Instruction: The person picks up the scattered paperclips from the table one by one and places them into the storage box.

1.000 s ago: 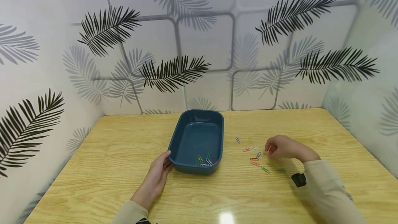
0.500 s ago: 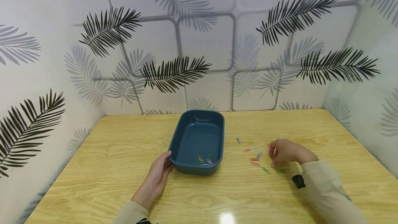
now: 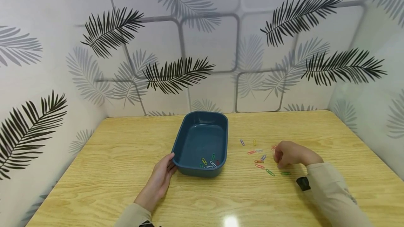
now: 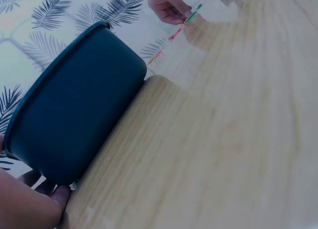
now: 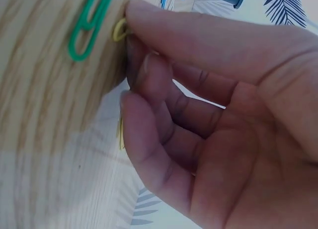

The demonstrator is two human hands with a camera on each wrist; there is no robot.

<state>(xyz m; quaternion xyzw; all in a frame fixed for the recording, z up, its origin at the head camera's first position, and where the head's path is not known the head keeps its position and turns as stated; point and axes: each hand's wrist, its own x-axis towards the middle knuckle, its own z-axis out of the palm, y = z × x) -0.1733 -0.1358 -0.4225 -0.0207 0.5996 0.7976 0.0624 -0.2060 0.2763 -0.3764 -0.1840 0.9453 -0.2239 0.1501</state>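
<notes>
A dark blue plastic tub [image 3: 202, 139] sits on the table, several paper clips [image 3: 209, 164] lying at its near end. My left hand [image 3: 161, 175] grips its near left corner, thumb at the rim and fingers against the outer wall. To the right, my right hand [image 3: 288, 154] is low over the tabletop among loose clips. Its thumb and fingertips pinch a yellow paper clip [image 5: 119, 30], mostly hidden by the fingers. A green paper clip [image 5: 89, 28] lies close beside them. The left wrist view shows the tub's outer wall [image 4: 82, 95] and my left fingers at its base.
Loose paper clips lie between the tub and my right hand, including a blue one [image 3: 263, 157], a red one [image 3: 259, 162] and a green one [image 3: 270, 172]. The wooden table [image 3: 132, 139] meets a leaf-patterned wall [image 3: 208, 90] behind the tub.
My right hand has shifted slightly right and down, uncovering a red clip beyond it. Its fingers have come together on the yellow clip. The left hand and tub stay put.
</notes>
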